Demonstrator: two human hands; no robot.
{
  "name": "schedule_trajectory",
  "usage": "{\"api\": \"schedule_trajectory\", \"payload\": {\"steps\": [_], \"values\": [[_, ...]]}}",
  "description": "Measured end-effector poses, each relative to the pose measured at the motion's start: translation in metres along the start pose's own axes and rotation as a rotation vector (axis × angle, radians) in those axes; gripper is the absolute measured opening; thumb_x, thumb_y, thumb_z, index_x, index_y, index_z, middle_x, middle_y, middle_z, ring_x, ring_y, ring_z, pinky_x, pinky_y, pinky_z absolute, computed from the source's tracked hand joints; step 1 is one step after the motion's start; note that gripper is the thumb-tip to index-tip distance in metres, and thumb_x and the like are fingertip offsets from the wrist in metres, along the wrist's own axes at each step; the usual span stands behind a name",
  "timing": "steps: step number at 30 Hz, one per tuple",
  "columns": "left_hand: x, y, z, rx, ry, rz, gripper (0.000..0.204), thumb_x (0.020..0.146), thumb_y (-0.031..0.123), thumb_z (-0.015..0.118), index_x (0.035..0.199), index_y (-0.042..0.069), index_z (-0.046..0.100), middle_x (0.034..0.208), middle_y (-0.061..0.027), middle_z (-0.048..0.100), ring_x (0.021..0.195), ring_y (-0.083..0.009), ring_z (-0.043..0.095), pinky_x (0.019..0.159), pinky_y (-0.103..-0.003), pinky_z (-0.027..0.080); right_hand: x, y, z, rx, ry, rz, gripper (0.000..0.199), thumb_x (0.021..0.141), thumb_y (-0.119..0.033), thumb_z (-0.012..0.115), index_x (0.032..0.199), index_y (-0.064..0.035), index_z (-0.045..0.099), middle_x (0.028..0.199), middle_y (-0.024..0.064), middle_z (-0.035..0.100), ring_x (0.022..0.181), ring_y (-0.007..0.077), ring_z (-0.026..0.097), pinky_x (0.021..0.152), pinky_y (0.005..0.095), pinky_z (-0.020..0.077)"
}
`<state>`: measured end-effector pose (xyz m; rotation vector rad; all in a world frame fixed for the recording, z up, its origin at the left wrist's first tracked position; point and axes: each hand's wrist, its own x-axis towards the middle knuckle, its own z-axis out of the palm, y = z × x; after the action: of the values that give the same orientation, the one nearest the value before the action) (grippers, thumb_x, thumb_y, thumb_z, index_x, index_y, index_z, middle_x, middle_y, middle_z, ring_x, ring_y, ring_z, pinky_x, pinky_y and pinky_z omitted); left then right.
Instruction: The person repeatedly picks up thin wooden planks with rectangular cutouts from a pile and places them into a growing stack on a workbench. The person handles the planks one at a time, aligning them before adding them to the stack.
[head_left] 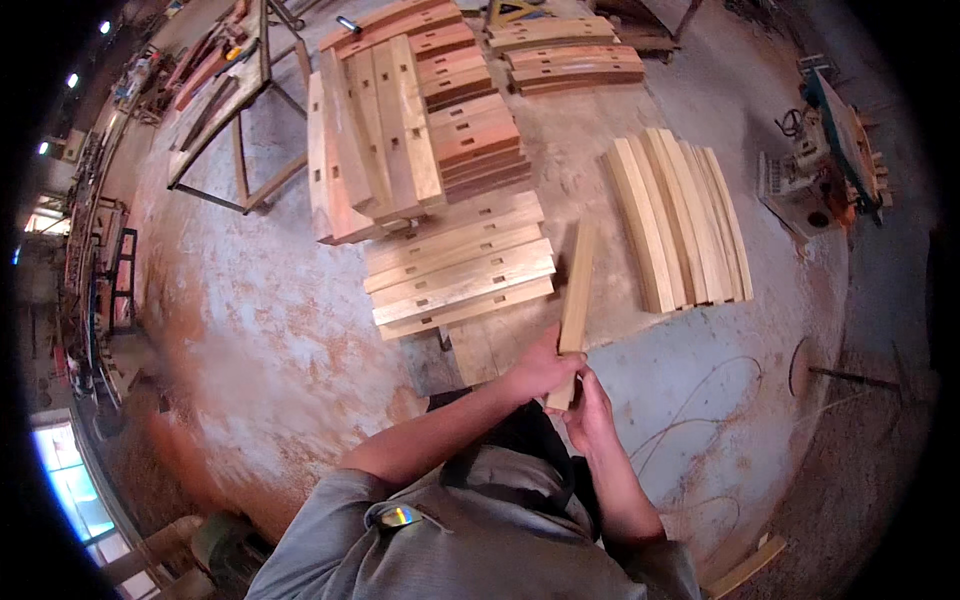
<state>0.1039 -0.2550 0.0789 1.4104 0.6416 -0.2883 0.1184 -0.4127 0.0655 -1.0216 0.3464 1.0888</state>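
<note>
A narrow, light wooden strip [577,285] points away from me over the front edge of the wooden worktable [575,135]. My left hand [545,366] is closed round it close to its near end. My right hand [590,408] grips the same end from the right side, its fingers partly hidden. Just left of the strip lies a row of pale wooden pieces with small square mortises [465,262]. To its right stands a row of plain, slightly curved wooden strips [680,220] set side by side.
Mortised boards [385,125] are stacked high at the back left, with reddish pieces [475,130] beside them. More mortised pieces [570,55] lie at the far end. A metal-framed stand [240,150] is on the left, and a green-topped machine [825,150] on the far right.
</note>
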Motion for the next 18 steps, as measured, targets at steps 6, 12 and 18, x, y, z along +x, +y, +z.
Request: {"api": "schedule_trajectory", "payload": {"steps": [6, 12, 18], "values": [[-0.001, -0.022, -0.016, -0.288, -0.123, -0.028, 0.047, 0.081, 0.012, 0.061, 0.126, 0.003, 0.054, 0.097, -0.0066, 0.063, 0.085, -0.0155, 0.06, 0.075, -0.029, 0.049, 0.013, -0.008, 0.008, -0.163, 0.127, 0.044, 0.032, 0.1, -0.038, 0.047, 0.109, -0.0076, 0.051, 0.084, 0.0059, 0.057, 0.064, 0.0185, 0.06, 0.055, 0.0308, 0.0491], [-0.036, -0.041, -0.067, -0.287, -0.232, -0.135, 0.046, 0.084, 0.016, 0.059, 0.127, 0.002, 0.053, 0.089, -0.0043, 0.062, 0.077, -0.0133, 0.06, 0.071, -0.029, 0.05, 0.016, -0.003, -0.011, -0.094, 0.1, 0.03, 0.03, 0.099, -0.032, 0.051, 0.115, -0.0076, 0.049, 0.084, 0.0064, 0.059, 0.063, 0.0171, 0.061, 0.05, 0.0281, 0.0484], [-0.058, -0.057, -0.092, -0.408, -0.207, -0.22, 0.039, 0.089, 0.03, 0.061, 0.115, 0.002, 0.055, 0.083, -0.0075, 0.061, 0.062, -0.0171, 0.059, 0.053, -0.03, 0.05, 0.018, -0.003, -0.011, -0.088, 0.116, 0.037, 0.029, 0.098, -0.034, 0.051, 0.105, -0.0064, 0.052, 0.081, 0.0079, 0.061, 0.064, 0.02, 0.061, 0.053, 0.0317, 0.0492]]}}
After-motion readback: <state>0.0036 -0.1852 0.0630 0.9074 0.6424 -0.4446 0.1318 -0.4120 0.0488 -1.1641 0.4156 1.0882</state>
